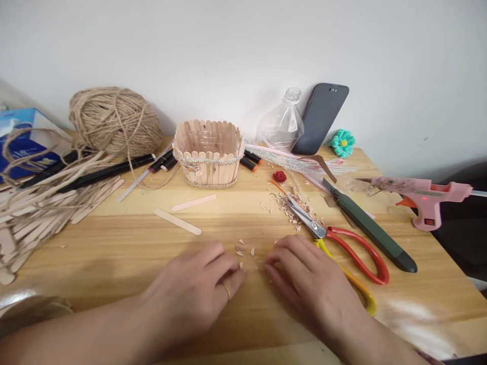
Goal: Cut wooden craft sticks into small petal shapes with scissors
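My left hand (201, 289), with a ring on one finger, rests low over the wooden table with its fingers curled together. A tiny wood chip (241, 265) shows at its fingertips; whether they grip anything is hidden. Several more wood chips (239, 248) lie just beyond, between the two hands. My right hand (304, 276) is on the tabletop with its fingers loosely bent and the thumb apart, nothing visible in it. Beside it lie scissors (315, 229) with red and yellow handles, blades over a heap of shavings (292, 210). Two craft sticks (178, 221) lie ahead of my left hand.
A craft-stick basket (211, 170) stands at the back centre. To its left are a twine ball (114, 121) and piled sticks (41, 213). At right are a green-handled knife (375, 230), a pink glue gun (426, 195), a cut bottle (281, 124) and a phone (321, 119).
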Demonstrator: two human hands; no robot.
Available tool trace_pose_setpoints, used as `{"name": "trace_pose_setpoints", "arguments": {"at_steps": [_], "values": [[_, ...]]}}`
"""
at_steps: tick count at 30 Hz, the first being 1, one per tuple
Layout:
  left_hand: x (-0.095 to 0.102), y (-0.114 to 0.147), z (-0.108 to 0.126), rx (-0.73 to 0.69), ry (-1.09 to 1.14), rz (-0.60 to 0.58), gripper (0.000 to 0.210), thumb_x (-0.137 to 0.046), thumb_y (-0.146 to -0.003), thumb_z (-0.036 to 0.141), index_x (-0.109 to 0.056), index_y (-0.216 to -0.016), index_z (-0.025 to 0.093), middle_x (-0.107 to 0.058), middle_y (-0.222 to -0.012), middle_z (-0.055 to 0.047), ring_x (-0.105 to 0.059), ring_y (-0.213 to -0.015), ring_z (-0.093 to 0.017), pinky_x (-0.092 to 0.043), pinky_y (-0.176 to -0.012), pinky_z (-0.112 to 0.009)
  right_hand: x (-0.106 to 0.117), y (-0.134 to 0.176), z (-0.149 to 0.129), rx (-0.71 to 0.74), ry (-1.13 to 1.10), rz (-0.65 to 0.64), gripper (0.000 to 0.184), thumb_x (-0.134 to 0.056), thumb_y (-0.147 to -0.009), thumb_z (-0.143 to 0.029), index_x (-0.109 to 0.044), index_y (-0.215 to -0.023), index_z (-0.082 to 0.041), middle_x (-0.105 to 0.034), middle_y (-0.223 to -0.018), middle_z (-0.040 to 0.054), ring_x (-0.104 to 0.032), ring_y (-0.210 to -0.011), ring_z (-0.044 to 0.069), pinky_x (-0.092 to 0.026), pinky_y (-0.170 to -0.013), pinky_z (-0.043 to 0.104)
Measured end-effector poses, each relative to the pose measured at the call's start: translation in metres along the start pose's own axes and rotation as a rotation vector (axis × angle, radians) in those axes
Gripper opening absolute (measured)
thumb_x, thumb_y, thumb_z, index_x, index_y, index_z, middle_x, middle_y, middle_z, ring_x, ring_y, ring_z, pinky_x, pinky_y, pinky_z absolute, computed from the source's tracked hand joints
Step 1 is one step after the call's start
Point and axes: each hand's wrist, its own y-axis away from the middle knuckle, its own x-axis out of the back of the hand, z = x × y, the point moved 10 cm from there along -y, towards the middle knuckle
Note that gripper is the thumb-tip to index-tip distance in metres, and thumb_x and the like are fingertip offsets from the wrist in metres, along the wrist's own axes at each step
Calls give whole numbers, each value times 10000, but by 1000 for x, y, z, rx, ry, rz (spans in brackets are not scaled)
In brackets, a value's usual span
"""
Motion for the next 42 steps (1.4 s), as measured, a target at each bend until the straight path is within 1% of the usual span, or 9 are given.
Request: {"name": "trace_pose_setpoints", "arguments": {"at_steps": [4,7,11,15,20,23,29,36,42], "values": [[2,-7,-4,-36,-17,-10,312,-331,-943,182,-642,-954,182,-672,-815,-27,-534,-737,-176,-457,-519,-244,-1,-1,6,-8,33,-28,229,-413,-930,-140,-610,-813,-132,-579,-769,72,-503,-703,205,-426,-611,333],[11,-9,-8,-26,-6,53,346,-305,-942,158,-651,-942,170,-679,-825,-39,-520,-744,-176,-473,-583,-265,-3,2,6,5,15,-58,184,-437,-925,-141,-614,-875,-138,-588,-810,72,-509,-734,208,-424,-633,337],[16,-14,-19,41,25,91,271,-402,-909,148,-669,-875,182,-673,-797,-40,-502,-756,-185,-468,-657,-305,8,6,16,-64,-13,-1,196,-427,-919,-119,-610,-858,-153,-595,-803,66,-527,-727,191,-428,-632,317],[17,-19,-25,70,75,89,215,-465,-894,173,-673,-843,189,-662,-757,-34,-496,-743,-181,-456,-656,-301,9,6,18,-74,-6,-19,216,-417,-921,-134,-624,-865,-161,-595,-798,66,-530,-720,191,-433,-626,315],[15,-19,-24,80,85,61,224,-461,-893,182,-665,-801,181,-654,-746,-36,-497,-751,-185,-450,-662,-303,-1,4,11,-41,-26,-75,173,-473,-905,-144,-642,-881,-174,-597,-802,51,-523,-705,184,-424,-608,308],[9,-19,-21,83,73,23,213,-469,-885,169,-675,-845,203,-652,-756,-29,-492,-757,-188,-444,-665,-307,-5,2,10,-38,-8,-94,180,-477,-905,-145,-653,-891,-174,-593,-783,46,-518,-697,187,-421,-597,308],[-3,-21,-18,73,60,-18,227,-473,-876,175,-682,-803,226,-644,-789,-31,-477,-772,-186,-414,-604,-279,14,2,23,-87,21,-1,232,-440,-903,-124,-666,-863,-160,-608,-770,70,-545,-695,192,-446,-599,312],[-7,-28,-15,36,4,-74,252,-457,-864,133,-679,-914,240,-625,-810,-37,-453,-773,-214,-371,-550,-285,31,9,37,-148,44,57,185,-481,-890,-130,-658,-849,-160,-618,-781,68,-561,-701,195,-463,-606,321],[2,-26,-26,75,25,3,234,-459,-896,180,-690,-897,217,-650,-818,-35,-465,-790,-198,-422,-670,-321,19,6,39,-171,44,-14,195,-489,-882,-121,-676,-841,-158,-612,-790,70,-561,-711,202,-457,-612,323]]}}
